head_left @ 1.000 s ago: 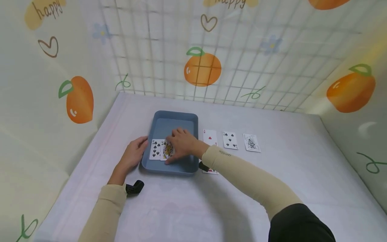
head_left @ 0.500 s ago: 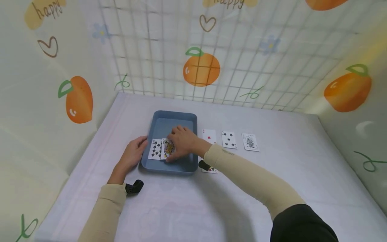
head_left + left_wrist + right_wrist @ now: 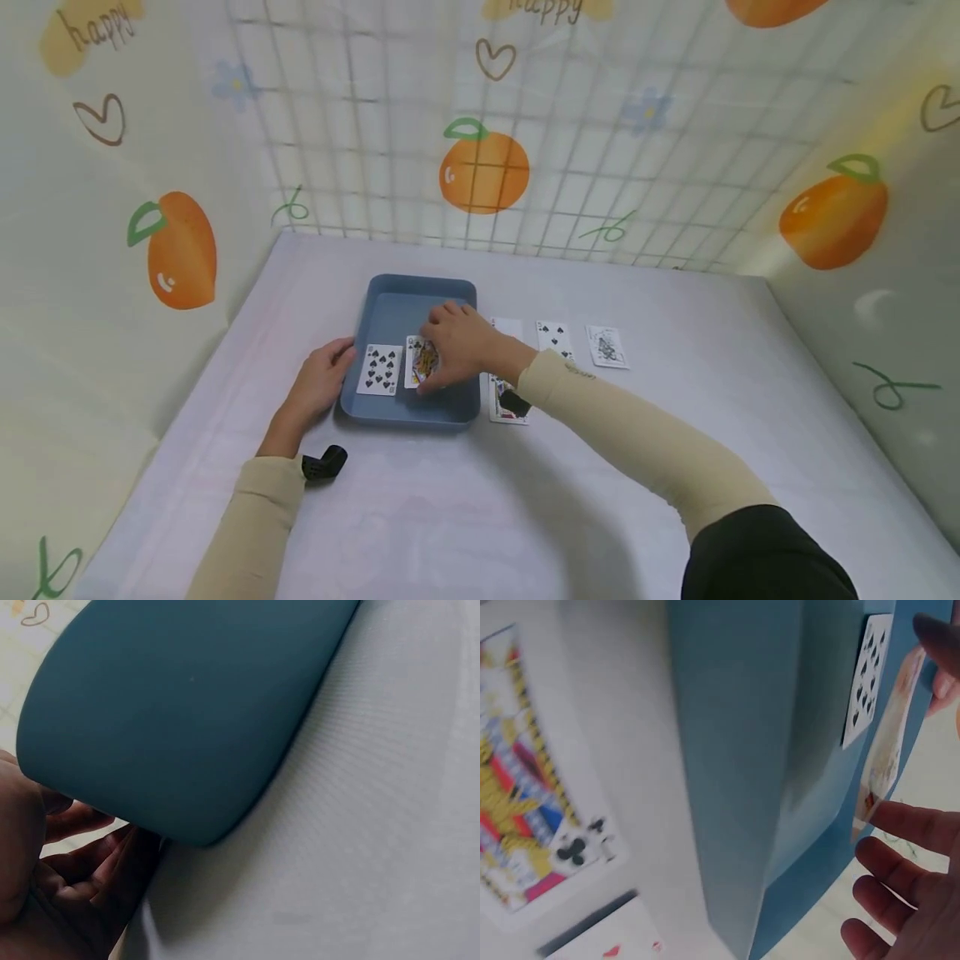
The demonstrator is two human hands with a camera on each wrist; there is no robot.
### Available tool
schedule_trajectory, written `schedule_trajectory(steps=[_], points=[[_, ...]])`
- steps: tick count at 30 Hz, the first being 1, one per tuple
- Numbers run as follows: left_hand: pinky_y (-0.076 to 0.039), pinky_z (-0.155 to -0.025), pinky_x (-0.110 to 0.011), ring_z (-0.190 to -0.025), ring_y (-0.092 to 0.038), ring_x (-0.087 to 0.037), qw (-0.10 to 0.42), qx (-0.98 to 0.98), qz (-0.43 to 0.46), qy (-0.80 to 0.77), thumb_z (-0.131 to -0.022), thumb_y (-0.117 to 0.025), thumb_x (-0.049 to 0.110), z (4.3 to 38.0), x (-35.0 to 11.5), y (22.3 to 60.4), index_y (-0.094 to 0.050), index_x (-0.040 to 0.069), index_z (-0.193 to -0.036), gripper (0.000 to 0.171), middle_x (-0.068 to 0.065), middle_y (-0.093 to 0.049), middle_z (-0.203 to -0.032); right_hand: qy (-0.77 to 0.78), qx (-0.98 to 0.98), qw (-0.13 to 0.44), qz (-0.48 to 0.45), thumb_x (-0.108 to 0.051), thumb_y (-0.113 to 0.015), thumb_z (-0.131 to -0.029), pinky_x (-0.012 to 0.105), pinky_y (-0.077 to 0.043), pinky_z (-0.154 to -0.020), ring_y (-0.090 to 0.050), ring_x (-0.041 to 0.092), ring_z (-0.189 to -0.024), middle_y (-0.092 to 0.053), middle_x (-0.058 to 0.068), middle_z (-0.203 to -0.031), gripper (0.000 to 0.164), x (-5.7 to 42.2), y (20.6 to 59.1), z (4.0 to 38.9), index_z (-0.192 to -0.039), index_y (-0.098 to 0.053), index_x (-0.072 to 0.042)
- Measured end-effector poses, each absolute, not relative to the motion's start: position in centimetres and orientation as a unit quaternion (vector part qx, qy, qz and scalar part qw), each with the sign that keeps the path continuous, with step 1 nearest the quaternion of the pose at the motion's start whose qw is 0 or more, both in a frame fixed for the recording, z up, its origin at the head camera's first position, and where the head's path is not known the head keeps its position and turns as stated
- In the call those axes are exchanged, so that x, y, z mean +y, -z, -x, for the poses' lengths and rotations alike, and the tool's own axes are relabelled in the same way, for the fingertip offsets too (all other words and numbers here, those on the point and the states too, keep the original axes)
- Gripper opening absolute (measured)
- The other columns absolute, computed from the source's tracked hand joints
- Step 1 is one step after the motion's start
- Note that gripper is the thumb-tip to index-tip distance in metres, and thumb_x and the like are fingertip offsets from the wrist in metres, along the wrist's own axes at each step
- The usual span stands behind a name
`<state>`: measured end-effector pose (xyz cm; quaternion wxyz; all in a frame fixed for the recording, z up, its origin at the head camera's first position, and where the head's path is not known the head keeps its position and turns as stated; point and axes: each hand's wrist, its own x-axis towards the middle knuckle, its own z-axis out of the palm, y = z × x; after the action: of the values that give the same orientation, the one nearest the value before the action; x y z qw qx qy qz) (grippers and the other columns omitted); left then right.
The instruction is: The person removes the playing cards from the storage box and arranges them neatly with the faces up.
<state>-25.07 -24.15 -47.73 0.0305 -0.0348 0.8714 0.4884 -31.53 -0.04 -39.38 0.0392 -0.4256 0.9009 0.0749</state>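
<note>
In the head view a shallow blue tray (image 3: 423,287) stands left of the middle. The ten of spades (image 3: 380,370) lies face up inside it, at the left. My right hand (image 3: 461,337) reaches in and pinches a queen playing card (image 3: 422,362) between thumb and fingers. The right wrist view shows that card (image 3: 889,742) on edge, tilted, from thumb to forefinger; the other fingers are spread. My left hand (image 3: 321,379) rests against the tray's left side, and in the left wrist view its fingers lie loosely bent beside the tray wall (image 3: 187,720).
Right of the tray several cards lie face up on the white tablecloth (image 3: 420,517): a joker (image 3: 607,347), a black spades card (image 3: 553,335), a red-marked card (image 3: 507,326) and a clubs face card (image 3: 517,787), the last partly under my right wrist's camera (image 3: 514,403).
My right hand has moved the queen a little right and up, leaving a gap beside the ten of spades. My left hand stays at the tray; the head view has shifted slightly.
</note>
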Motion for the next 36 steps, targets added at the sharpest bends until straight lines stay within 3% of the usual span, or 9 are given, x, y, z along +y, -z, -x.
schedule_trajectory(steps=[17,36], points=[[-0.028,-0.114,-0.054,-0.141,-0.033,-0.039,0.029,0.877,0.028,-0.48,-0.108,-0.038,0.028,24.6,-23.9,47.7,-0.039,0.001,-0.149,0.049,-0.022,-0.042,-0.15,-0.046,0.926,0.053,0.372,-0.076,-0.069,-0.07,0.041,-0.04,-0.096,-0.041,0.024,-0.114,-0.05,0.008,-0.13,0.094,5.5,37.8,31.2,-0.135,-0.058,-0.01],[-0.027,-0.114,-0.056,-0.142,-0.031,-0.04,0.031,0.881,0.027,-0.472,-0.108,-0.036,0.03,24.1,-23.6,47.6,-0.037,0.001,-0.151,0.051,-0.023,-0.041,-0.15,-0.018,0.94,0.049,0.338,-0.072,-0.073,-0.068,0.042,-0.042,-0.093,-0.044,0.025,-0.11,-0.053,0.01,-0.124,0.091,13.0,38.4,30.3,-0.132,-0.061,-0.007]])
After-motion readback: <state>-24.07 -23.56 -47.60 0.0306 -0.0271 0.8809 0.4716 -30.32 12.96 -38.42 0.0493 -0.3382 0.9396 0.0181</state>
